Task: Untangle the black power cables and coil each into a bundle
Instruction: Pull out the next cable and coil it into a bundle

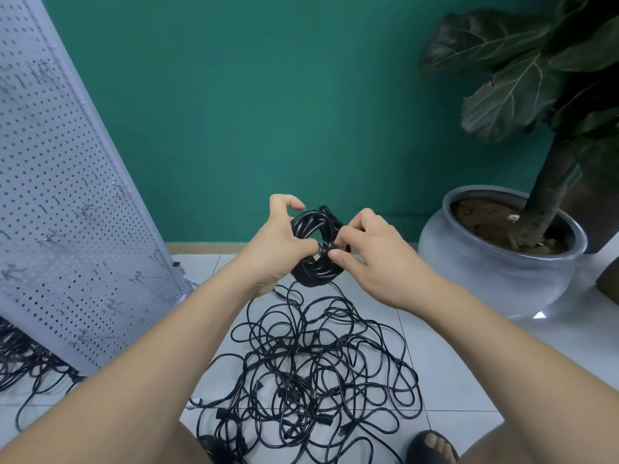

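The fingers [303, 245] of the left hand [278, 242] curl round the left side of a coiled bundle [310, 223] of black cable, held in the air. The right hand [371, 259] pinches a strand at the coil's middle, just right of them. Below both hands' fingers, the tangled cables [318, 363] sprawl on the tiled floor [452, 363].

No lettering, label, brand or number can be read on the cable bundle [311, 274], pegboard [67, 195] or plant pot [485, 272]
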Motion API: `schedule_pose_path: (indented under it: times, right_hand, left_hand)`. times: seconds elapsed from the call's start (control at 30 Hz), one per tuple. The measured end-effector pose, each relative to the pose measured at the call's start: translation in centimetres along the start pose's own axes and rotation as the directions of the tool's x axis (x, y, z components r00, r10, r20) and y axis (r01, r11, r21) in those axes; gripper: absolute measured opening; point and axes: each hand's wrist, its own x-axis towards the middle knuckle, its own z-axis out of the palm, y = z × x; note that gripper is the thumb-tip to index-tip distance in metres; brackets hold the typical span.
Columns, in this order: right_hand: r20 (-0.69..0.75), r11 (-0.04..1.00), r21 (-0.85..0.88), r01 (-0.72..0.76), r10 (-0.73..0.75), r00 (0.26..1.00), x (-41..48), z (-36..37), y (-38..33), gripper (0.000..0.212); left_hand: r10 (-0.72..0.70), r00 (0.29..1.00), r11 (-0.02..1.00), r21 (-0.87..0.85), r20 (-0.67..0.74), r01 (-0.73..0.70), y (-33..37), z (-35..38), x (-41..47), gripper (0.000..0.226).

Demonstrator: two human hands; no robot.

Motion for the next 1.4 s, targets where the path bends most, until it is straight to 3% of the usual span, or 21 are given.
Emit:
schedule_pose_path:
  times: [0.1, 0.37, 0.43, 0.5, 0.57, 0.63, 0.77, 0.87, 1.1, 1.4]
  right_hand:
    - [-0.119, 1.0, -0.018, -0.016, 0.014, 0.993, 0.0, 1.1, -0.5, 0.025]
    - [-0.383, 0.969, 0.24, 0.05, 0.047, 0.922, 0.5, 1.3, -0.8, 0.035]
    - [-0.319, 0.928, 0.373, -0.029, 0.158, 0.935, 0.7, 0.9, -0.7, 0.057]
    - [-0.125, 0.874, 0.477, -0.097, 0.176, 0.976, 0.9, 0.5, -0.1, 0.072]
    - [0.008, 0.871, 0.478, -0.113, 0.124, 0.992, 0.9, 0.6, 0.7, 0.055]
    - [0.026, 0.904, 0.409, -0.128, 0.129, 0.991, 0.9, 0.9, 1.1, 0.035]
    - [-0.001, 0.894, 0.416, -0.166, 0.183, 0.983, 0.9, 0.7, 0.8, 0.024]
    - [0.016, 0.862, 0.456, -0.222, 0.242, 0.97, 1.0, 0.7, 0.7, 0.026]
    - [0.084, 0.858, 0.432, -0.278, 0.269, 0.96, 1.4, 0.8, 0.5, 0.037]
    - [0.282, 0.71, 0.648, -0.274, 0.109, 0.953, 1.4, 0.7, 1.3, 0.046]
  left_hand:
    - [-0.002, 1.0, 1.0, -0.026, 0.017, 0.002, 0.3, 0.4, -0.1, 0.057]
    - [0.031, 0.999, 0.992, -0.12, 0.008, -0.03, 1.5, 0.6, -0.6, 0.06]
    - [0.012, 1.0, 0.979, -0.201, -0.003, -0.012, 1.8, 0.3, -0.6, 0.066]
    - [-0.001, 1.0, 0.96, -0.28, 0.007, 0.003, 1.8, 0.2, -0.7, 0.072]
    - [0.006, 0.999, 0.956, -0.293, 0.037, 0.005, 1.7, 0.3, -0.9, 0.077]
    - [0.011, 0.998, 0.961, -0.275, 0.059, 0.006, 1.6, 0.5, -1.1, 0.079]
    - [0.01, 0.998, 0.985, -0.171, 0.057, 0.0, 1.6, 0.1, -1.1, 0.075]
    - [0.014, 0.998, 1.0, -0.025, 0.06, -0.012, 1.4, 0.3, -1.3, 0.063]
    - [-0.041, 0.999, 0.999, 0.032, 0.031, 0.04, 1.1, 1.2, -1.3, 0.037]
    - [-0.04, 0.989, 0.999, -0.005, 0.143, 0.041, 1.4, 1.1, -1.4, 0.045]
